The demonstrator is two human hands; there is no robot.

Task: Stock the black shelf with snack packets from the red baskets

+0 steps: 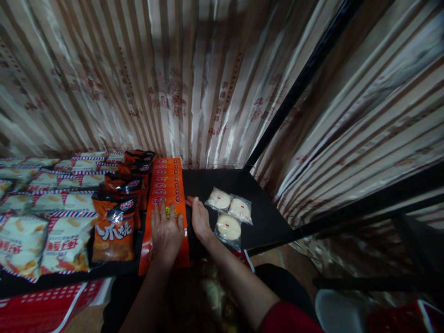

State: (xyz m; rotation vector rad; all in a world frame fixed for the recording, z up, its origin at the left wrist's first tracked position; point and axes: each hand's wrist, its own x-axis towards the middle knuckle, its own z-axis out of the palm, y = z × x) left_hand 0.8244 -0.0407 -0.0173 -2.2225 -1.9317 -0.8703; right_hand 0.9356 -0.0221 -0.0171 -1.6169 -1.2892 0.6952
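Observation:
My left hand [167, 233] lies flat on a row of overlapping orange packets [167, 175], its fingers stretched toward the back of the shelf. My right hand [201, 218] is held on edge just right of that row, fingers extended and thumb up, with nothing in it. Whether its fingertips touch the packets I cannot tell. Close to the right hand, three round white pieces in clear wrappers, one of them a round wrapped piece [228, 227], lie on the black shelf [265, 217]. Left of the packets stands an orange and black snack bag [114, 231] with more behind it.
Rows of white snack bags [67, 243] with striped tops fill the shelf's left side. A pleated, printed curtain [194, 83] hangs behind, and a dark slanted post [294, 99] rises at the right. A red basket [45, 307] sits below the shelf's front edge.

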